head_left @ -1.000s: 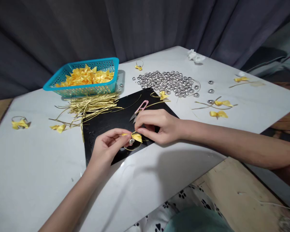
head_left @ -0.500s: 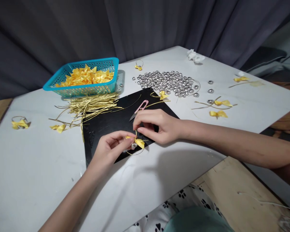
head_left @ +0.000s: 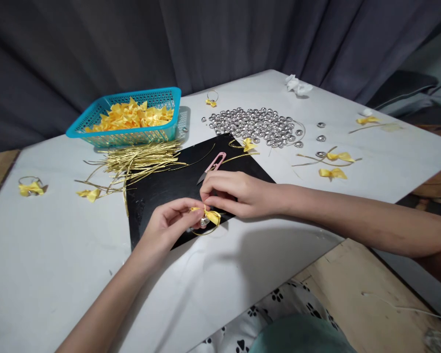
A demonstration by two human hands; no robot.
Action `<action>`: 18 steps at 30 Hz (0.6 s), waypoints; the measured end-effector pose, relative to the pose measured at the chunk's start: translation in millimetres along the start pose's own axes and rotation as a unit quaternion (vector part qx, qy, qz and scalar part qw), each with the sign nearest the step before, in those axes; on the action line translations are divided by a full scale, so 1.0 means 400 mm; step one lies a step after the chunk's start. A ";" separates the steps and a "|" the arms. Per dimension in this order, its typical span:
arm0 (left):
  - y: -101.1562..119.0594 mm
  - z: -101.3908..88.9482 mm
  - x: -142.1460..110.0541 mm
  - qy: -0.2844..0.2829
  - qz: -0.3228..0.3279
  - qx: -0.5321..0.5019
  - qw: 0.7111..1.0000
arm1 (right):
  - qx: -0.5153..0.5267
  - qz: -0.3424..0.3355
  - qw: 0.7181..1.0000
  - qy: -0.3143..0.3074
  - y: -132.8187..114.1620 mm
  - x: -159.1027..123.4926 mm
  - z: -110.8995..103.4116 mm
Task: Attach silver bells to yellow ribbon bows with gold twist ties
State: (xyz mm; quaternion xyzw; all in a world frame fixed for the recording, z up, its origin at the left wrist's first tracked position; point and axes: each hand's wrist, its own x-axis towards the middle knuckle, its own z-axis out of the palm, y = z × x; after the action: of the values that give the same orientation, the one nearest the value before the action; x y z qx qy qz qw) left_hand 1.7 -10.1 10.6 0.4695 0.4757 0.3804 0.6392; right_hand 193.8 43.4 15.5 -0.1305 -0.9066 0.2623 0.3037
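Note:
My left hand (head_left: 174, 218) pinches a yellow ribbon bow (head_left: 213, 217) over the near edge of a black mat (head_left: 161, 193). A silver bell-like bead (head_left: 205, 221) hangs just under the bow, and a thin gold cord (head_left: 208, 233) loops below it. Just above the bow, my right hand (head_left: 231, 192) has thumb and forefinger closed together at the cord's short upper end; the tips partly hide what is between them. Pink-handled thread snips (head_left: 216, 162) lie on the mat beyond my right hand.
A blue basket (head_left: 123, 135) of yellow bows stands at the back left, with a bundle of gold cords (head_left: 143, 159) before it. Many silver beads (head_left: 253, 125) are spread behind the mat. Loose bows (head_left: 332, 173) lie right; a finished-looking loop with bow (head_left: 31, 188) lies left.
My right hand has come down and slightly left, so its fingertips are now closer to the bow. The left hand keeps its pinch, almost unmoved.

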 end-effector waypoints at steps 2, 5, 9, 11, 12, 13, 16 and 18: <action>0.002 -0.002 -0.002 -0.027 0.002 0.004 1.000 | 0.002 0.006 1.000 -0.011 0.000 0.001 0.000; 0.005 -0.003 -0.003 -0.035 0.005 0.000 0.999 | 0.000 0.022 1.000 -0.014 0.002 0.001 0.001; 0.000 -0.005 0.000 -0.015 0.001 -0.014 1.000 | -0.020 0.040 0.999 -0.010 0.007 0.001 0.005; -0.005 -0.005 0.001 0.010 0.005 -0.007 1.000 | -0.023 0.040 0.999 -0.008 0.009 0.000 0.006; -0.008 -0.006 0.002 0.022 0.010 -0.001 1.000 | -0.022 0.037 0.999 -0.005 0.010 0.000 0.007; -0.010 -0.006 0.001 0.031 0.019 0.005 0.999 | -0.019 0.034 0.999 0.000 0.010 0.000 0.008; -0.013 -0.007 0.000 0.037 0.044 0.022 0.998 | -0.004 0.024 0.999 0.021 0.011 0.000 0.013; -0.013 -0.007 -0.001 0.035 0.055 0.030 0.997 | 0.014 0.024 0.999 0.036 0.009 0.000 0.016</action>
State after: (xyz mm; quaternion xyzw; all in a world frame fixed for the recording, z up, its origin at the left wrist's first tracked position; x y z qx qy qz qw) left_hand -1.1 -11.3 5.3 0.5005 0.4819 0.4169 0.5860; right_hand 189.9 44.0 9.1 -0.1578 -0.8879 0.2774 0.3314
